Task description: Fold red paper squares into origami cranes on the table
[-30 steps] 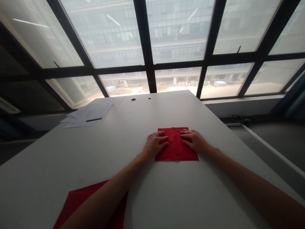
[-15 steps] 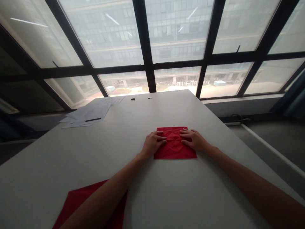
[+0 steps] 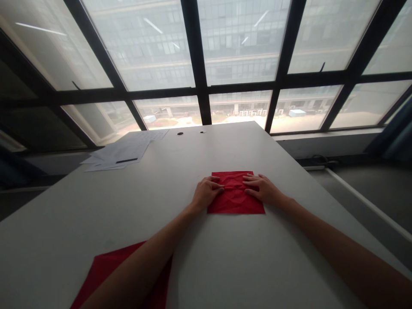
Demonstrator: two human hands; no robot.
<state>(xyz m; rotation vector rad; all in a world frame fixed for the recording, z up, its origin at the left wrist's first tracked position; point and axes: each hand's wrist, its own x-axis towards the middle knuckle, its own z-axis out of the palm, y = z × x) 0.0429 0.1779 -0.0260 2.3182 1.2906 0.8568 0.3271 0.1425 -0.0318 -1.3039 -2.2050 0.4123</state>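
A creased red cloth [image 3: 234, 201], roughly rectangular, lies on the white table in front of me. My left hand [image 3: 207, 192] is over its left side, with thumb and a finger pinched together on a raised crease near the middle. Across from it, my right hand [image 3: 262, 189] rests on the right side, fingers spread and thumb apart. Both palms face down. Between the hands the cloth shows a ridge and several wrinkles. Under my left forearm a second red cloth [image 3: 106, 266] is partly hidden and runs out of view at the bottom.
Papers [image 3: 125, 148] with a dark, thin bar [image 3: 126, 161] on top lie at the table's far left. Two holes, one a round hole [image 3: 180, 134], sit near the far edge of the white table [image 3: 206, 274]. Large windows with dark frames [image 3: 201, 92] stand beyond.
The left thumb and finger have come closer together on the crease. The right hand and both cloths stay nearly where they were; the view shifts very slightly.
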